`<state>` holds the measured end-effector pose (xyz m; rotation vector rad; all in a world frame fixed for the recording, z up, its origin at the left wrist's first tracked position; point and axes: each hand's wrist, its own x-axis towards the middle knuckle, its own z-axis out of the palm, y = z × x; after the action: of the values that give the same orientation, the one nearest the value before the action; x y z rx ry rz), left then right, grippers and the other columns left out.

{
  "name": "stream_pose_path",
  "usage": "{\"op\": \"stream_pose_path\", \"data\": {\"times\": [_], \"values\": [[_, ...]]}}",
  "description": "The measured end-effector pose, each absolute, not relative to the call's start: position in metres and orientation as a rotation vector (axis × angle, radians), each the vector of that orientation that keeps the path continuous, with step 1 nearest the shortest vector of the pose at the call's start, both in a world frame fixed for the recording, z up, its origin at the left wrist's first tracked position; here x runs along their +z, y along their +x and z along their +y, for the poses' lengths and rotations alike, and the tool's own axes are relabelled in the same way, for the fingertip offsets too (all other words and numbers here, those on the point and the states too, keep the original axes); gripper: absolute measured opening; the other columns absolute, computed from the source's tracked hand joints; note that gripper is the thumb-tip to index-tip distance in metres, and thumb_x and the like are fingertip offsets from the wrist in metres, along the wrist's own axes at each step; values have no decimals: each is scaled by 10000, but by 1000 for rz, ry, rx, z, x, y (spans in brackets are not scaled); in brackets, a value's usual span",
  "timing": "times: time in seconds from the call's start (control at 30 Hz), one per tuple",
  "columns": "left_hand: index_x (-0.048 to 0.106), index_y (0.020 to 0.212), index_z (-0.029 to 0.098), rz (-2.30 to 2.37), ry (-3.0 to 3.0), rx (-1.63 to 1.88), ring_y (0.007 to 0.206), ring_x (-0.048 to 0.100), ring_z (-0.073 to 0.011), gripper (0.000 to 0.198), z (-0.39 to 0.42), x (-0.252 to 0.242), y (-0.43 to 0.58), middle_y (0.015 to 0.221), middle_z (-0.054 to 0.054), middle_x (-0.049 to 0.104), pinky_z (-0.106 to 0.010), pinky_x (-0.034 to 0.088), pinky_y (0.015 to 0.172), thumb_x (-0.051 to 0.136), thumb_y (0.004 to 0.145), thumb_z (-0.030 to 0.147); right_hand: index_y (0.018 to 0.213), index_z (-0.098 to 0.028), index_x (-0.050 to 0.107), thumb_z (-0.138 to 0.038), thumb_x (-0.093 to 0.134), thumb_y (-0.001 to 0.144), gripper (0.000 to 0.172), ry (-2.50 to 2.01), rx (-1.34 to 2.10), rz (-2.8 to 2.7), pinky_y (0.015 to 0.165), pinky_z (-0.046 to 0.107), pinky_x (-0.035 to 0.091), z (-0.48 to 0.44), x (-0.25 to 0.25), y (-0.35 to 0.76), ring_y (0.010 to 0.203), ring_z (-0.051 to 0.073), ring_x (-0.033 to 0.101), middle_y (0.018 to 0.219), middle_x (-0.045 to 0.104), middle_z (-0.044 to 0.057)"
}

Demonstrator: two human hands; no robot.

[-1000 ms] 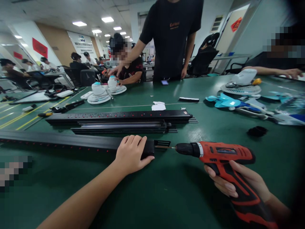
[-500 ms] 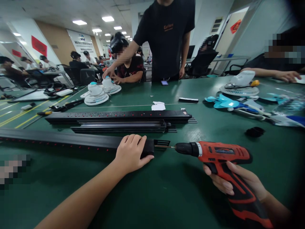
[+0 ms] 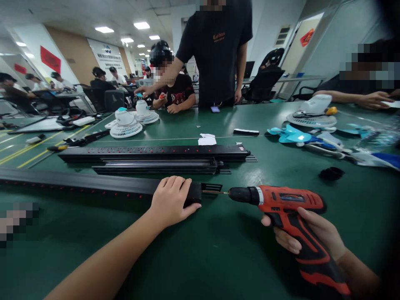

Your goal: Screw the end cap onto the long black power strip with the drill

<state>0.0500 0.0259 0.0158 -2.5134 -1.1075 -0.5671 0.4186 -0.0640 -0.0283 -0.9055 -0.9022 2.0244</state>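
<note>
1. One red-and-black drill (image 3: 287, 198), right hand (image 3: 321, 229) clamped round its handle, bit (image 3: 217, 192) pointing left.
2. One long black bar (image 3: 93, 185) on the counter (image 3: 218, 266), left hand (image 3: 171, 202) clamped over its end, partly hiding it.
3. Just beyond, two more black bars (image 3: 150, 153).
4. Farther, three white fans (image 3: 125, 129): two left, one right.

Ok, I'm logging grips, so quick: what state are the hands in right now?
Left hand: closed over the nearest black bar.
Right hand: closed, holding the red-and-black drill.
</note>
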Motion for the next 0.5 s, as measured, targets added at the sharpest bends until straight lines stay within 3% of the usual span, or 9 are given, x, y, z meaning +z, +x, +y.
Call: {"op": "stream_pose_path", "data": {"times": [0.17, 0.5], "values": [[588, 1252, 97, -1108, -2513, -564, 1008, 577, -320, 633, 26, 16, 50, 1074, -160, 620, -498, 468, 902, 519, 889, 611, 989, -92, 738, -564, 642, 783, 524, -868, 2027, -785, 458, 271, 308, -65, -20, 411, 436, 127, 361, 460, 458, -6], [594, 1254, 108, -1111, -2534, -620, 1040, 611, -323, 624, 26, 16, 51, 1143, -169, 642, -495, 462, 939, 562, 868, 597, 900, -114, 689, -488, 640, 834, 383, -757, 2030, -791, 458, 247, 333, -65, -17, 406, 433, 109, 348, 470, 438, -18]]}}
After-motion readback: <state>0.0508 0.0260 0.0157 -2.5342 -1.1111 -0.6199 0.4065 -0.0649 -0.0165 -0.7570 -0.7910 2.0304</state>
